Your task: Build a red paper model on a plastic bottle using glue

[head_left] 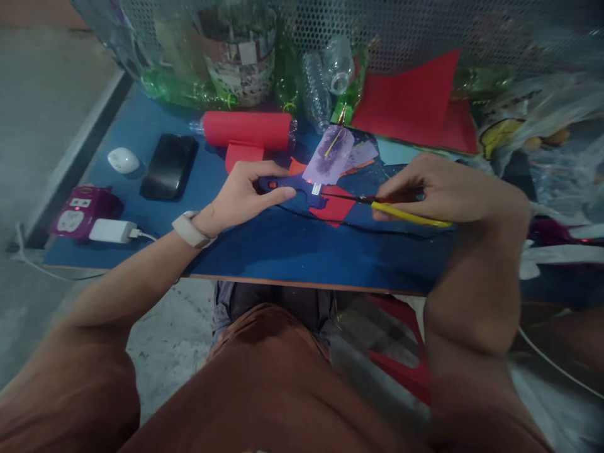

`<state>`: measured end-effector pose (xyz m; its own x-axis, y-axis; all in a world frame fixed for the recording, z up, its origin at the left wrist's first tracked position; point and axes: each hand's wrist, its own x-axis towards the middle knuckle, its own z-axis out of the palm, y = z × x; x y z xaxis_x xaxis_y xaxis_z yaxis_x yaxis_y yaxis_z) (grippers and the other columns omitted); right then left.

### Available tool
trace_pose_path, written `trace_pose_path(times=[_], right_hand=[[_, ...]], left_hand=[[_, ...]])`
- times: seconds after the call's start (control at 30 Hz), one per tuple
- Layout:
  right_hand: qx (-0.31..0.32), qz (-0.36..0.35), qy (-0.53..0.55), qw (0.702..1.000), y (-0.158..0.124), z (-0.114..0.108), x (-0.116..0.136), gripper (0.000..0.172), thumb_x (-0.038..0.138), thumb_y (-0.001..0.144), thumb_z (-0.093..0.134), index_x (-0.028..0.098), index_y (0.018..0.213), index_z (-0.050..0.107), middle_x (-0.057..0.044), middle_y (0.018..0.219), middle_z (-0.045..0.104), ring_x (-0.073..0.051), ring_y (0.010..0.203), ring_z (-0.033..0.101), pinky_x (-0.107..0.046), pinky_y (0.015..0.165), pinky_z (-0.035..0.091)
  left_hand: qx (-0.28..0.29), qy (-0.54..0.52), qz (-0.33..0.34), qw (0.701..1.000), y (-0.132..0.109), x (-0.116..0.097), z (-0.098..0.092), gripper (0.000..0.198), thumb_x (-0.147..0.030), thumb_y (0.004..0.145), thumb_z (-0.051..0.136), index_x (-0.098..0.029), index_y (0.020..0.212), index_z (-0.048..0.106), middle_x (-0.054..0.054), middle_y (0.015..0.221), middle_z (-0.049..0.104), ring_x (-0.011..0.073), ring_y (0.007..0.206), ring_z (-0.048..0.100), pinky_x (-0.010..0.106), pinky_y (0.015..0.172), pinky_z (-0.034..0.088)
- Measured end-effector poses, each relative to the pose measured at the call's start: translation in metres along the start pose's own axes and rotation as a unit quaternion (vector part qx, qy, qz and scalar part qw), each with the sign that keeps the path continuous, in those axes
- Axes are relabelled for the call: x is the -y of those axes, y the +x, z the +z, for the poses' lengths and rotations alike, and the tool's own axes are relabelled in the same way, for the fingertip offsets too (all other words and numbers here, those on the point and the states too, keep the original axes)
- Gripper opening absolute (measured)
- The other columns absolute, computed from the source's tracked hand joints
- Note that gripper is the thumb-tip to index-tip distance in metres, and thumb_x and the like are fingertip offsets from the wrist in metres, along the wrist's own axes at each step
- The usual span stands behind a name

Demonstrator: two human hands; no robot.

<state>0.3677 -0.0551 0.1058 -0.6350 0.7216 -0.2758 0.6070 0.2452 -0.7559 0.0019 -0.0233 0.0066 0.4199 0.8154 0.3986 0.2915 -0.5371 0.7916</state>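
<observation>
My left hand (250, 195) is closed around a dark blue glue gun (302, 187) with a red switch and a white label. In my right hand (438, 185) is a yellow-handled pair of pliers (410, 215); its thin dark jaws point left and reach the gun's right end. Whether the jaws grip anything there I cannot tell. Beneath them lies a piece of red paper (336, 206). Just behind the gun is a purple-patterned paper piece (330, 154). A black cord (358, 228) runs rightward from near my left hand.
A red-paper-wrapped bottle (248, 130) lies behind my left hand. Left of it are a black phone-like slab (170, 167), a white case (123, 160) and a purple power socket (75, 217). Plastic bottles (315, 88), a pot (243, 63) and red sheets (406, 104) line the back.
</observation>
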Motion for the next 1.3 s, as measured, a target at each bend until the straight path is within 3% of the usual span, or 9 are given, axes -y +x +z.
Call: trace_pose_path(times=[0.1, 0.27, 0.67, 0.87, 1.17, 1.3], right_hand=[[0.003, -0.006, -0.097, 0.995, 0.000, 0.000, 0.000, 0.078, 0.083, 0.101, 0.083, 0.017, 0.064, 0.063, 0.003, 0.066, 0.036, -0.010, 0.065, 0.030, -0.033, 0.059, 0.021], [-0.002, 0.007, -0.101, 0.995, 0.002, 0.000, -0.002, 0.086, 0.095, 0.098, 0.076, 0.019, 0.065, 0.056, 0.003, 0.069, 0.033, -0.011, 0.067, 0.030, -0.033, 0.059, 0.022], [0.014, 0.024, -0.084, 0.996, 0.001, 0.000, 0.006, 0.083, 0.093, 0.097, 0.078, 0.017, 0.067, 0.064, 0.002, 0.068, 0.034, -0.012, 0.066, 0.030, -0.034, 0.059, 0.022], [0.047, 0.037, -0.086, 0.995, 0.002, -0.002, 0.001, 0.081, 0.091, 0.097, 0.080, 0.019, 0.066, 0.058, 0.002, 0.072, 0.033, -0.012, 0.069, 0.030, -0.033, 0.060, 0.023], [0.030, 0.010, -0.026, 0.999, 0.003, -0.004, -0.006, 0.079, 0.080, 0.100, 0.089, 0.023, 0.066, 0.048, 0.004, 0.072, 0.031, -0.012, 0.069, 0.027, -0.033, 0.059, 0.022], [0.022, 0.021, -0.043, 0.999, 0.002, -0.003, -0.004, 0.081, 0.087, 0.099, 0.085, 0.022, 0.065, 0.050, 0.003, 0.073, 0.031, -0.012, 0.069, 0.028, -0.034, 0.059, 0.022]], left_hand=[[0.002, -0.001, -0.005, 1.000, 0.000, 0.000, 0.001, 0.075, -0.094, 0.091, 0.087, -0.020, 0.102, 0.089, 0.010, 0.097, 0.088, 0.0228, 0.088, 0.077, 0.037, 0.081, 0.062], [-0.003, -0.005, -0.001, 1.000, -0.001, 0.002, 0.001, 0.071, -0.091, 0.093, 0.088, -0.021, 0.103, 0.090, 0.010, 0.099, 0.089, 0.0234, 0.086, 0.078, 0.039, 0.082, 0.063], [-0.018, 0.005, -0.006, 1.000, 0.000, 0.001, 0.001, 0.071, -0.093, 0.091, 0.087, -0.022, 0.101, 0.091, 0.009, 0.093, 0.087, 0.0232, 0.085, 0.077, 0.038, 0.076, 0.061], [0.007, -0.004, -0.001, 1.000, 0.000, -0.001, 0.000, 0.071, -0.091, 0.091, 0.089, -0.020, 0.100, 0.090, 0.010, 0.094, 0.087, 0.0223, 0.086, 0.077, 0.035, 0.077, 0.061], [-0.003, -0.003, -0.002, 1.000, 0.000, 0.001, 0.001, 0.069, -0.091, 0.092, 0.089, -0.022, 0.100, 0.091, 0.009, 0.094, 0.088, 0.0233, 0.084, 0.077, 0.038, 0.077, 0.062], [-0.012, 0.001, -0.003, 1.000, 0.000, 0.001, 0.001, 0.070, -0.092, 0.092, 0.088, -0.022, 0.100, 0.091, 0.009, 0.093, 0.088, 0.0237, 0.085, 0.078, 0.038, 0.076, 0.062]])
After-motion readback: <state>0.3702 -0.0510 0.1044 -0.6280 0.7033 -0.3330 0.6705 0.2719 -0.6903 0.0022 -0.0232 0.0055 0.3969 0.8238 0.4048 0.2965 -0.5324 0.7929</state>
